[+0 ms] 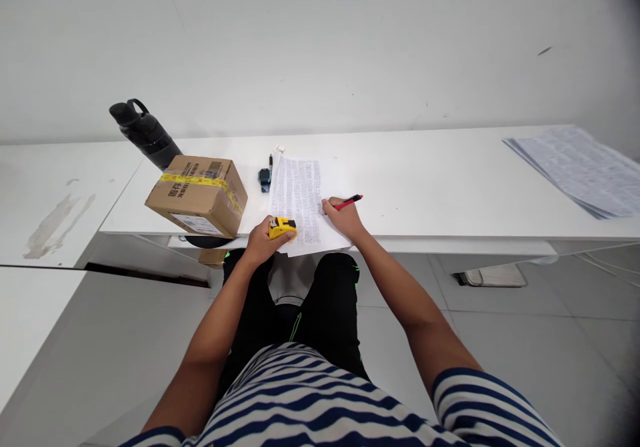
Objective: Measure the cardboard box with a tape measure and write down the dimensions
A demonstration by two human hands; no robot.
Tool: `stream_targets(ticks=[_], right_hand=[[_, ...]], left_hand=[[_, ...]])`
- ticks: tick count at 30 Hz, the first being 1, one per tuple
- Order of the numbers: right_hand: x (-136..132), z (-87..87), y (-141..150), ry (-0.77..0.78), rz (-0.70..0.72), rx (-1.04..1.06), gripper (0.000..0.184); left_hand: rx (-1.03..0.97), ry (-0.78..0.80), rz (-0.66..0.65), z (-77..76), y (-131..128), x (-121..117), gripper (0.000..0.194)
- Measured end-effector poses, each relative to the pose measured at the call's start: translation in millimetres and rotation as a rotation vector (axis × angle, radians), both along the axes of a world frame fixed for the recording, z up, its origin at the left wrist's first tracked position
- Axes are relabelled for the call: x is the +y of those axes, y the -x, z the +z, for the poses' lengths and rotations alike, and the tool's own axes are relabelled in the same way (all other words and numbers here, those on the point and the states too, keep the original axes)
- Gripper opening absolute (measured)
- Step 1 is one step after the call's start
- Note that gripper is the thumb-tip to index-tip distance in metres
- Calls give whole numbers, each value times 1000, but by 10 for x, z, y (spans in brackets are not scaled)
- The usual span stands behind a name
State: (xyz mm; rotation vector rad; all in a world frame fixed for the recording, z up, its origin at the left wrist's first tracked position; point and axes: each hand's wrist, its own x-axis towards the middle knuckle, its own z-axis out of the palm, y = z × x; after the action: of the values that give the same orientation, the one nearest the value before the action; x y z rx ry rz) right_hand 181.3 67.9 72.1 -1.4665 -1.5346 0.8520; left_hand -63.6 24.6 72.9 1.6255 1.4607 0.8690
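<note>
My left hand (261, 242) is closed around a yellow tape measure (283, 227) at the front edge of the white desk. Between the fingers of my right hand (344, 219) is a red pen (349, 202) with a black part near its upper end. That hand rests at the right side of a sheet of paper (299, 194) covered in dense writing. The pen's tip is hidden by my fingers. The tape measure lies over the sheet's lower left corner.
Left of the paper sit a smartwatch (265, 179) and a dark pen (271, 162). A taped cardboard box (197, 190) stands farther left, with a black bottle (145, 134) behind it. More written sheets (583, 170) lie at the desk's (440, 187) right end.
</note>
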Motion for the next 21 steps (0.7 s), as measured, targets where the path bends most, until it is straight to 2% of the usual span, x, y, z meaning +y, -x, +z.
stream_targets(ticks=[4, 13, 17, 21], right_hand=[[-7, -5, -8, 3, 42, -2, 39], [-12, -15, -7, -22, -41, 5, 38], [-4, -61, -27, -7, -5, -5, 38], [26, -111, -29, 0, -33, -36, 37]], left_hand=[[9, -10, 1, 3, -2, -3, 43], [43, -21, 5, 43, -15, -28, 43], [42, -25, 2, 48, -15, -36, 43], [-6, -5, 16, 41, -16, -24, 42]])
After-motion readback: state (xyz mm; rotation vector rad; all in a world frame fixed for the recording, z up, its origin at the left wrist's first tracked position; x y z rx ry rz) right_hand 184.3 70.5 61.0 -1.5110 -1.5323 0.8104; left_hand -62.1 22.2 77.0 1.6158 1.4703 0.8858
